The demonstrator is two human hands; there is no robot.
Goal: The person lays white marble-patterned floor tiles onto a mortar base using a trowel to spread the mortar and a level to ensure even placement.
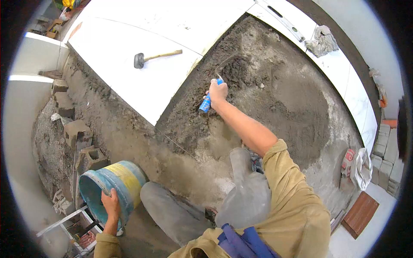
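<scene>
Nearest to me, at the lower left of the frame, my left hand is curled over the rim of the blue and yellow bucket, fingers inside and thumb outside. The bucket tips on its side with its mouth turned to the lower left. I cannot see what is in it.

Past my grey-trousered knees, my right arm reaches up toward the middle of the frame. There my right hand is closed in a fist around the trowel. Its blue handle pokes out below the fist toward the lower left, so its long axis runs lower left to upper right. The blade end is lost against the dark, freshly turned patch just above the knuckles.

That patch is part of the grey mortar bed, which spreads right of the hand. The bucket lies well apart from the trowel, down and left of it.

Beyond, the white tiles border the bed on the upper left, with a mallet lying on them. At the top right a level and a rag rest on more tiles.
</scene>
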